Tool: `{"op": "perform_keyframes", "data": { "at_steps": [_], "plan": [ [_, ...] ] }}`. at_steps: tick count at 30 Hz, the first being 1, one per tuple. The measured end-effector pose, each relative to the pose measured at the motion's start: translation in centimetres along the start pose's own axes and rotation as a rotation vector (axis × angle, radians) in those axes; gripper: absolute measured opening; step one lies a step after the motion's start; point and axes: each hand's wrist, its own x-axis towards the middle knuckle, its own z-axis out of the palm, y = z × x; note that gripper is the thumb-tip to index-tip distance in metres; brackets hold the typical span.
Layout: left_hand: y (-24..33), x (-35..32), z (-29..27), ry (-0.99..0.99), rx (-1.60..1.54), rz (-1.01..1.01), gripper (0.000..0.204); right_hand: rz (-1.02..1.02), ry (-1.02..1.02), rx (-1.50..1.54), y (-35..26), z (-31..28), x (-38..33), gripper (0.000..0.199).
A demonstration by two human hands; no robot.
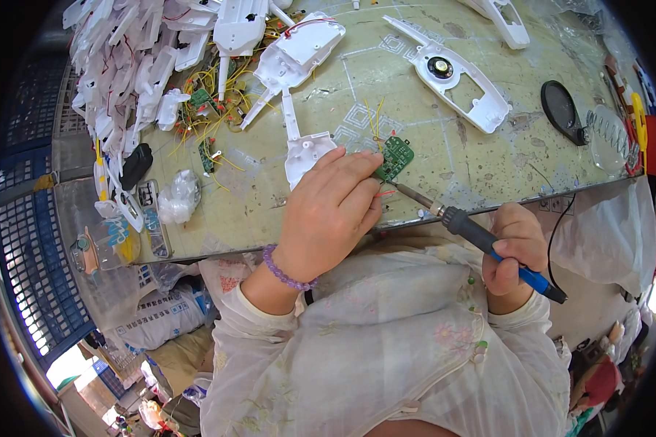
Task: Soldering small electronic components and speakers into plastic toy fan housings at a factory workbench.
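Note:
My left hand [332,207], with a purple bead bracelet at the wrist, has its fingers closed at the left edge of a small green circuit board [396,156]. Its thumb is hidden. Yellow wires rise from the board's far side, and a short red wire [386,193] pokes out by the fingertips. In my right hand [516,249] is a soldering iron [474,229] with a black and blue handle. The iron's tip reaches the board's near edge; whether it touches is too fine to tell. A white plastic housing [310,154] lies just beyond my left hand.
White plastic shells [131,65] are heaped at the far left beside tangled yellow wires and boards [204,102]. A shell with a round speaker [463,84] lies farther back. At right are a black oval part [560,105] and a coiled-spring iron stand [608,135].

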Motion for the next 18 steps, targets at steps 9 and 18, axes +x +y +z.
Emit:
{"op": "perform_keyframes", "data": {
  "at_steps": [9, 18],
  "plan": [
    [0.0, 0.1, 0.0, 0.016, 0.007, -0.001, 0.017, 0.042, 0.221, 0.055, 0.2, 0.4, -0.6, 0.028],
    [0.3, 0.3, -0.2, 0.023, -0.018, -0.030, 0.015, 0.106, 0.325, 0.071, 0.3, -0.6, -1.0, 0.026]
  ]
}}
